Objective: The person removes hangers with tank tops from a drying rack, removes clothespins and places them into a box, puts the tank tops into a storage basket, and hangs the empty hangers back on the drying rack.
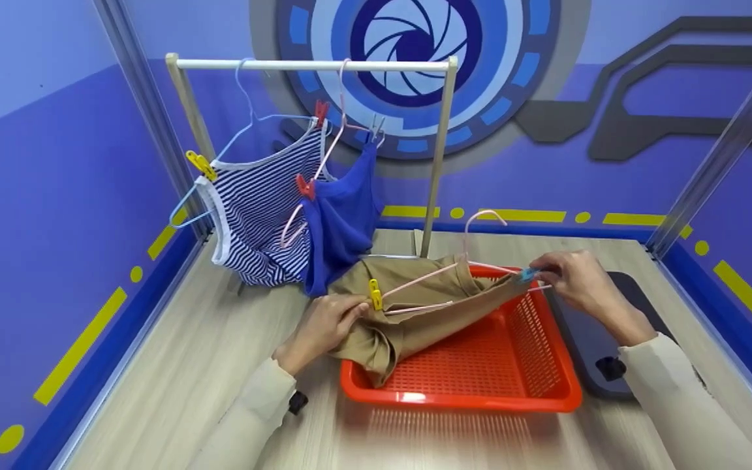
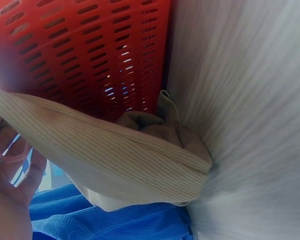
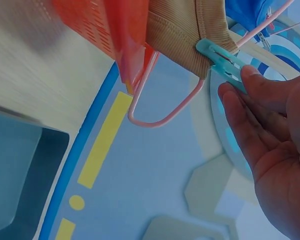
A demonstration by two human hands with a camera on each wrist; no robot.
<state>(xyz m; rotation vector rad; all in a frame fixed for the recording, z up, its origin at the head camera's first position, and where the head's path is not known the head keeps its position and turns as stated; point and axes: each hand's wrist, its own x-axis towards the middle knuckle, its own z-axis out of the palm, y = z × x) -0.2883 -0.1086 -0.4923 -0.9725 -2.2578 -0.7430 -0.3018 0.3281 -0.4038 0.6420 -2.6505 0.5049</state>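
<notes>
A tan garment (image 1: 461,313) hangs on a pink hanger (image 1: 420,279) above a red basket (image 1: 461,399), its lower folds draping over the basket's left side. My left hand (image 1: 329,321) grips the garment's edge and the hanger, beside a yellow clothespin (image 1: 376,295) clipped there. At the other end, my right hand (image 1: 575,281) pinches a light blue clothespin (image 3: 222,62) between thumb and fingers. That clothespin's tip sits on the garment's corner, close to the pink hanger's rounded end (image 3: 160,123). Fabric hides part of the left fingers in the left wrist view.
Behind the basket stands a rack (image 1: 311,65) with a striped top (image 1: 265,202) and a blue garment (image 1: 343,215) clipped on hangers. A dark grey tray (image 1: 601,346) lies right of the basket. Blue walls (image 1: 56,196) enclose the wooden table (image 1: 219,339).
</notes>
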